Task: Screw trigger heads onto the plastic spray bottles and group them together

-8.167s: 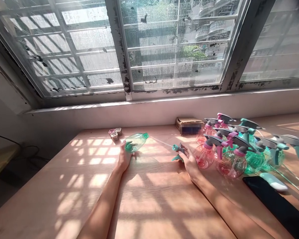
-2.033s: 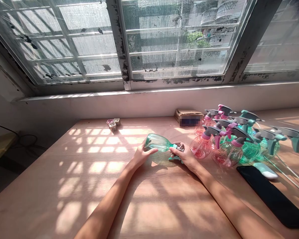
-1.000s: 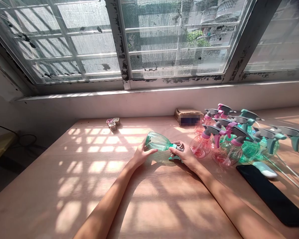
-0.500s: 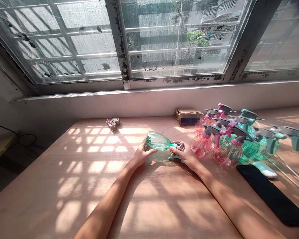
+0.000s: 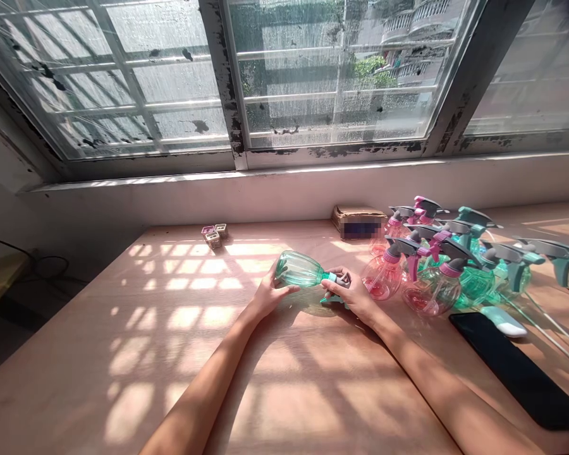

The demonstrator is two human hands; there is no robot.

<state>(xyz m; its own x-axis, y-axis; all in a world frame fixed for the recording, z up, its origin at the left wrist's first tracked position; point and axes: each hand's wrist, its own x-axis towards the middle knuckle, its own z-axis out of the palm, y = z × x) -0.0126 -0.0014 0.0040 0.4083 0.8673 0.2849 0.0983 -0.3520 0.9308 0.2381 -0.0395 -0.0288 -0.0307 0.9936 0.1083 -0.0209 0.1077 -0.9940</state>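
Spray bottle (image 5: 298,268) between curled fingers (image 5: 284,289) (both hands (image 5: 265,298) (image 5: 353,298))

Bright sunlight through window (image 5: 332,76), grid shadows across tabletop (image 5: 284,411), wide-angle bowing at edges.

Left hand (image 5: 269,295): we cup it, fingers reaching rightward, closed in a grip
Right hand (image 5: 352,297): we curl its fingers inward, also gripping
Left forearm (image 5: 207,373): bare, slanting up from the bottom edge
Right forearm (image 5: 424,376): bare, slanting up-left toward our wrist

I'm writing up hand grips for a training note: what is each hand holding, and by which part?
The left hand holds the body of a clear green plastic spray bottle. The right hand grips the teal-and-grey trigger sprayer head at the bottle's neck.
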